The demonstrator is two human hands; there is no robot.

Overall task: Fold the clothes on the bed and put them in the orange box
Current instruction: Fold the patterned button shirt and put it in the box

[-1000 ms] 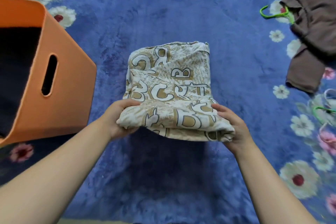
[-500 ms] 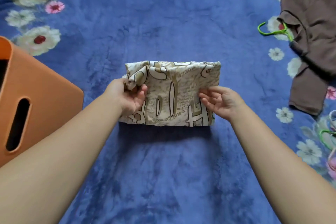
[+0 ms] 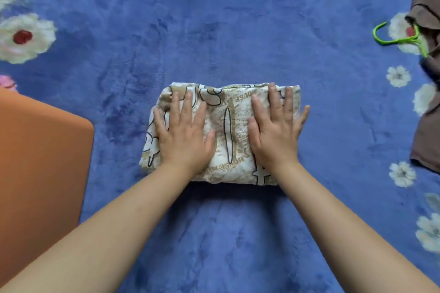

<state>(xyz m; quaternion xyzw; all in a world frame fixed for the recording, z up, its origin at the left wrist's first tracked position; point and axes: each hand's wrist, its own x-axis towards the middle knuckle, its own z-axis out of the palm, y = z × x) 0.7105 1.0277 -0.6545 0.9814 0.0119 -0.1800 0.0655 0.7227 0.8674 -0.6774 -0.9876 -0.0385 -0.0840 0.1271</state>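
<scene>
Both hands lie flat on top of the folded cloth [image 3: 221,133], the cream one with brown letters, which sits in the middle of the blue bed cover [image 3: 238,31]. The left hand [image 3: 184,133] has its fingers spread wide and straight, and so does the right hand [image 3: 273,131]; neither one is holding anything, they just press down. It looks like the pressing step, to squash the bundle flat so it stays folded. To do it well, I think the hands should push down evenly and slide out toward the edges, so the puffy far edge goes flat too. Then the fingers need to slip under both short sides together, or the layers may fall open when it is lifted. The orange box [image 3: 42,162] stands just to the left, near the cloth but not touching it, so the carry should be short. A brown garment [image 3: 426,126] with a green hanger [image 3: 400,39] lies at the right edge, not yet folded.
</scene>
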